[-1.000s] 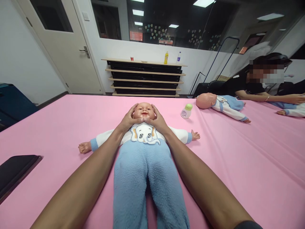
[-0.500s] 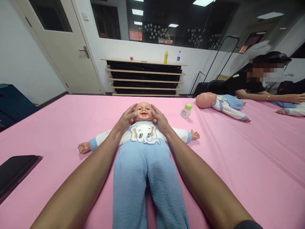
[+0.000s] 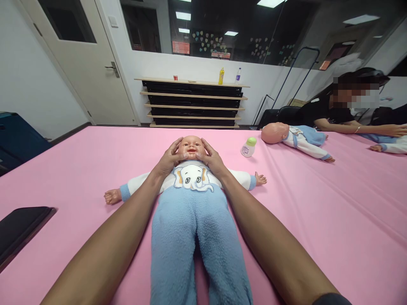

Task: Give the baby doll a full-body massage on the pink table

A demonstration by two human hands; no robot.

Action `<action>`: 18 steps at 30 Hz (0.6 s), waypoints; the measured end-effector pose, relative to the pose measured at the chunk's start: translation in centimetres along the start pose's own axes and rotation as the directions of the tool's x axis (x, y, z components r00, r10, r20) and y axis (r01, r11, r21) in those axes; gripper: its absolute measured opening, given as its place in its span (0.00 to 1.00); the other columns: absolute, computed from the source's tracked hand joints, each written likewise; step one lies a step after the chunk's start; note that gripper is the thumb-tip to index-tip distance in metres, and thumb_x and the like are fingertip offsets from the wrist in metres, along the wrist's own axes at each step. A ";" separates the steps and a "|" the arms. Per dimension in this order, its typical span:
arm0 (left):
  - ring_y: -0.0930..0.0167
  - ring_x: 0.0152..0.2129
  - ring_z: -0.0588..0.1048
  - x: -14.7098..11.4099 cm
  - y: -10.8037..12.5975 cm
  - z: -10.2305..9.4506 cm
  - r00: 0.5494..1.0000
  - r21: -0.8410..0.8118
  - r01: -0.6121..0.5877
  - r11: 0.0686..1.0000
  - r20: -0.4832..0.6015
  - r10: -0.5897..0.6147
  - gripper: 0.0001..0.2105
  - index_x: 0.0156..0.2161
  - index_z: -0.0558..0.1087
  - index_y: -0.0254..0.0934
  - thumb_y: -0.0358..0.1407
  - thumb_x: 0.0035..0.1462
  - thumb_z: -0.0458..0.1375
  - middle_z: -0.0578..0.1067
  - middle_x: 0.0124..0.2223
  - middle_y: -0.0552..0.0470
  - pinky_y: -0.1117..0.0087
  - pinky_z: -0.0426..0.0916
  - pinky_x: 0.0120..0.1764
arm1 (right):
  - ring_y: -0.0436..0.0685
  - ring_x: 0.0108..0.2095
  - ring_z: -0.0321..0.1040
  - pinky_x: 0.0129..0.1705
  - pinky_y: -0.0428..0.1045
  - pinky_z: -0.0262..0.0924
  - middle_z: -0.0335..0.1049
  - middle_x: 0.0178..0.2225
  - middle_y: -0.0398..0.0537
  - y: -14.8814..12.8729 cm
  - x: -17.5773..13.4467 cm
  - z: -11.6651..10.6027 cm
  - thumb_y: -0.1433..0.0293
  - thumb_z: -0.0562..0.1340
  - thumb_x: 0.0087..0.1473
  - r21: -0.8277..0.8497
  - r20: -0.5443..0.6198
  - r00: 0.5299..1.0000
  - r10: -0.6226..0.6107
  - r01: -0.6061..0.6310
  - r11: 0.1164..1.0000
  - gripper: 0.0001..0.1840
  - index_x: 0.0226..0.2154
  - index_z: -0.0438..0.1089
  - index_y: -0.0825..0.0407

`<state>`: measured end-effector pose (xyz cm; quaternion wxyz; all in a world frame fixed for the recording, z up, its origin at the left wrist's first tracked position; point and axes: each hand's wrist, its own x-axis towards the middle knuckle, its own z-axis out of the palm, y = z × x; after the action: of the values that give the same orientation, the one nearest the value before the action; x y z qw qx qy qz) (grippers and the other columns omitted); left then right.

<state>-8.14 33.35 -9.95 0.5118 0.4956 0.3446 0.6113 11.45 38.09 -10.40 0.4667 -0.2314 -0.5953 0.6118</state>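
A baby doll [image 3: 192, 212] lies on its back on a pink-covered table [image 3: 85, 169], its arms spread wide. It wears blue fleece trousers and a white top with an elephant patch. My left hand [image 3: 170, 159] cups one side of the doll's head, fingers along the temple and thumb on the chin. On the other side, my right hand [image 3: 212, 157] holds the head the same way, its thumb just below the mouth corner. The doll's face shows between both hands. A small bottle with a green cap [image 3: 249, 147] stands to the right of the head.
A second doll [image 3: 292, 137] lies farther right. Beyond it a person in black [image 3: 327, 110] reaches toward another doll [image 3: 392, 146]. A dark flat case [image 3: 23, 231] rests at the left edge. Stacked shelves [image 3: 193, 97] stand against the back wall.
Both thumbs have slid down and inward, from the cheeks to the chin beside the mouth. The other fingers stay at the sides of the head; the doll has not visibly moved.
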 end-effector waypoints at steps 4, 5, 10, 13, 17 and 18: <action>0.55 0.59 0.66 0.0 0.0 0.0 1.000 -0.045 0.009 0.999 0.009 -0.008 0.37 0.66 0.59 0.46 0.36 0.52 0.65 0.59 0.67 0.45 0.53 0.64 0.59 | 0.62 0.58 0.64 0.61 0.59 0.61 0.59 0.63 0.44 0.4 0.4 0.0 0.53 0.65 0.55 0.097 -0.026 0.998 0.056 -0.053 0.994 0.40 0.66 0.53 0.42; 0.55 0.60 0.66 -0.1 0.1 0.1 1.000 -0.040 0.005 0.999 0.002 -0.005 0.36 0.66 0.59 0.45 0.37 0.53 0.65 0.60 0.67 0.45 0.54 0.65 0.59 | 0.62 0.58 0.65 0.60 0.60 0.61 0.59 0.63 0.44 0.4 0.4 0.1 0.51 0.63 0.56 0.091 -0.039 0.997 0.059 -0.056 0.994 0.39 0.66 0.54 0.42; 0.54 0.59 0.66 -0.2 0.0 0.4 1.000 0.076 -0.027 0.997 -0.003 0.027 0.44 0.66 0.57 0.45 0.34 0.45 0.71 0.62 0.65 0.44 0.52 0.63 0.60 | 0.61 0.62 0.58 0.65 0.55 0.56 0.55 0.65 0.44 -0.6 -0.5 0.6 0.56 0.73 0.44 -0.141 -0.034 0.998 -0.053 0.048 0.989 0.53 0.67 0.51 0.43; 0.53 0.60 0.65 -0.2 0.0 0.5 0.999 0.109 -0.036 0.993 -0.023 0.038 0.44 0.66 0.58 0.46 0.33 0.43 0.72 0.63 0.65 0.45 0.52 0.62 0.60 | 0.62 0.63 0.58 0.64 0.56 0.56 0.54 0.66 0.45 -1.0 -0.8 0.7 0.58 0.75 0.41 -0.162 -0.001 0.999 -0.047 0.046 0.986 0.58 0.68 0.47 0.45; 0.55 0.59 0.67 -0.2 0.1 0.3 0.999 0.039 0.001 0.999 -0.034 0.000 0.42 0.65 0.59 0.46 0.32 0.45 0.70 0.62 0.65 0.45 0.54 0.65 0.59 | 0.63 0.62 0.58 0.64 0.56 0.56 0.56 0.65 0.46 -0.5 -0.3 0.4 0.58 0.74 0.42 -0.071 -0.008 1.000 -0.012 0.012 0.997 0.55 0.67 0.50 0.45; 0.55 0.58 0.68 -0.1 0.1 0.2 1.000 0.011 0.010 1.000 -0.026 -0.010 0.42 0.66 0.59 0.46 0.31 0.45 0.69 0.61 0.66 0.45 0.54 0.66 0.58 | 0.63 0.62 0.59 0.63 0.56 0.57 0.57 0.64 0.47 -0.2 -0.1 0.3 0.58 0.74 0.42 -0.032 -0.010 1.000 -0.004 0.004 0.999 0.55 0.67 0.51 0.46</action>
<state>-7.99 33.20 -9.85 0.5075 0.4886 0.3573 0.6133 11.35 37.79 -10.16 0.4670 -0.2407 -0.6031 0.6002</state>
